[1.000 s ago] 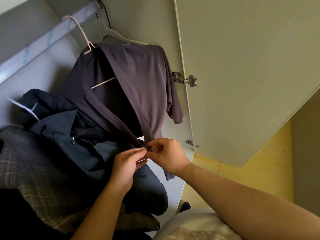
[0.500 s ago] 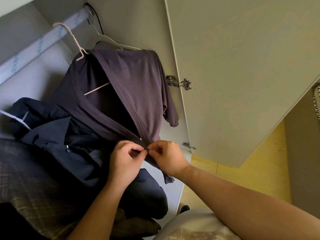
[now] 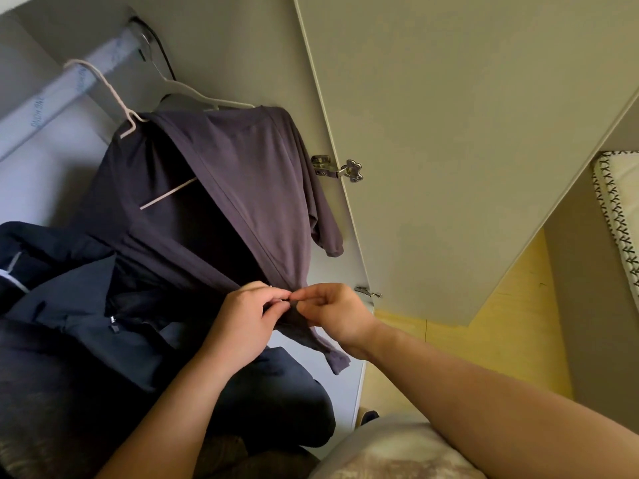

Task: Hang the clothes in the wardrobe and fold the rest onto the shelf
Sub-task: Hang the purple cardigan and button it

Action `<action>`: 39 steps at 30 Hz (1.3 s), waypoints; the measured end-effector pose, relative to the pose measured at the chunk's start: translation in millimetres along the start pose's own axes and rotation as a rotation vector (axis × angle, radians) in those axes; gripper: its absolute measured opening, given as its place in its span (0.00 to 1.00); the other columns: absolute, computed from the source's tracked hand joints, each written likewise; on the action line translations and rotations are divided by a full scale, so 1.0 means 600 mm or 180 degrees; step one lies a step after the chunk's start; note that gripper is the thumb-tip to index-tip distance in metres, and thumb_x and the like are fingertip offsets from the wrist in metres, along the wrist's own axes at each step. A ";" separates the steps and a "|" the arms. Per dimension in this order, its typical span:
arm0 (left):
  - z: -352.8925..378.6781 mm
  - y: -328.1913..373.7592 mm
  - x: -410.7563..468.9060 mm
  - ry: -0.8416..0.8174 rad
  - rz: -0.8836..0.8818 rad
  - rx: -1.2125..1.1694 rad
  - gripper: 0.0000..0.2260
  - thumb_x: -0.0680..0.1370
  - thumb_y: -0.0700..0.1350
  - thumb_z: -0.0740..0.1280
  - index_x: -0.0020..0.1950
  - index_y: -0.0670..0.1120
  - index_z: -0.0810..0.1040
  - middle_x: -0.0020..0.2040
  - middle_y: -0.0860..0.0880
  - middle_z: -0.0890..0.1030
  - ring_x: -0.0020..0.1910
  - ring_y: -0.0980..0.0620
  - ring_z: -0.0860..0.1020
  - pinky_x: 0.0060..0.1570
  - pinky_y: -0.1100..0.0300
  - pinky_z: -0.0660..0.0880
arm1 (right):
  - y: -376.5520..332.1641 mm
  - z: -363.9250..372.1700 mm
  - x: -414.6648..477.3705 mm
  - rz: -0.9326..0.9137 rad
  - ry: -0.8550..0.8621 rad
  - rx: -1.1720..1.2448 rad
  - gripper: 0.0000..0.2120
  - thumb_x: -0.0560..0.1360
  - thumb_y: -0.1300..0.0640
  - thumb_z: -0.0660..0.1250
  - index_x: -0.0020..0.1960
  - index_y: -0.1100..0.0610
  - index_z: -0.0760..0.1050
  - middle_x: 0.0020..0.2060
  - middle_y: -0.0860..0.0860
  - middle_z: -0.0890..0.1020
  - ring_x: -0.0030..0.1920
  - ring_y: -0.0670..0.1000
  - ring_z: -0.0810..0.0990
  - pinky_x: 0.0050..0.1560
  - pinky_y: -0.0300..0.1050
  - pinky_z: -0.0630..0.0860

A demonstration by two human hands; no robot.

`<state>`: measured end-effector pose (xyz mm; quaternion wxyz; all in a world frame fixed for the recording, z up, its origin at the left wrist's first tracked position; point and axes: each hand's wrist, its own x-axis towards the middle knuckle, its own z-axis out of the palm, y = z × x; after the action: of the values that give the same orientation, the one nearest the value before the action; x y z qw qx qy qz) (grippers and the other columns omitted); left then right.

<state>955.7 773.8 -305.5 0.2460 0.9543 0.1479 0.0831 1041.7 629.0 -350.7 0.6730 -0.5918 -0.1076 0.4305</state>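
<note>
Cardigan [image 3: 262, 174], purple-grey, on hanger [image 3: 168, 193] on wardrobe rail [image 3: 52, 102].
Front edges drawn together low down; left hand [image 3: 242, 326] and right hand [image 3: 332, 312] each pinch an edge there between curled fingertips, knuckles nearly touching. Dark jacket [image 3: 86, 305] hangs just left of it. Open door [image 3: 449, 133] on the right, hinge [image 3: 337, 169] beside the sleeve.

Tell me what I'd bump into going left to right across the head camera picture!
navy jacket → purple cardigan → metal hinge → wardrobe door → white patterned bedding
</note>
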 end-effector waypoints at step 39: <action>0.039 0.000 -0.017 0.1093 0.0804 -0.0018 0.04 0.74 0.33 0.73 0.46 0.41 0.81 0.43 0.50 0.82 0.42 0.54 0.79 0.43 0.69 0.72 | -0.025 -0.003 -0.001 0.0005 0.0164 0.0218 0.07 0.73 0.64 0.75 0.49 0.57 0.86 0.46 0.56 0.87 0.50 0.55 0.86 0.60 0.48 0.80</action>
<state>951.3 760.1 -327.0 0.2074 0.9364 0.0666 0.2751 1049.4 628.4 -337.8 0.6950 -0.5794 -0.0749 0.4191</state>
